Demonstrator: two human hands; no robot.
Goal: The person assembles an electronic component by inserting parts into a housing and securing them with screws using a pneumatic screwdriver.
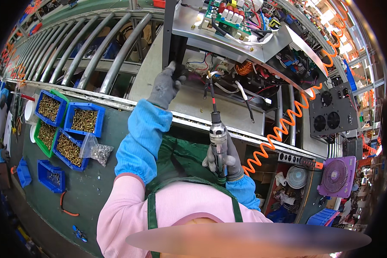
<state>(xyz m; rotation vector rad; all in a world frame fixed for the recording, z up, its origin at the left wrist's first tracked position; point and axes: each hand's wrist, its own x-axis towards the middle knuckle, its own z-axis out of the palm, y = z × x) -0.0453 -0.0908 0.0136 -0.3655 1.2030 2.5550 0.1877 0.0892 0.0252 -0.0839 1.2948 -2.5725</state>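
My right hand, in a grey glove, is wrapped around a silver-and-black power screwdriver. The driver's long bit points away from me, its tip inside the open metal cabinet, near a white cable lug. My left hand, also gloved, is at the cabinet's near left corner by the dark upright. Its fingers are curled in, and what they grip, if anything, is hidden in shadow. Inside the cabinet are a copper coil, loose red and blue wires, and a white cable with a black end. A green circuit board sits on top.
To the left, blue bins and green bins hold brass screws, beside a plastic bag of small metal parts. A roller conveyor runs at far left. An orange coiled hose crosses on the right, near a purple fan and a power strip.
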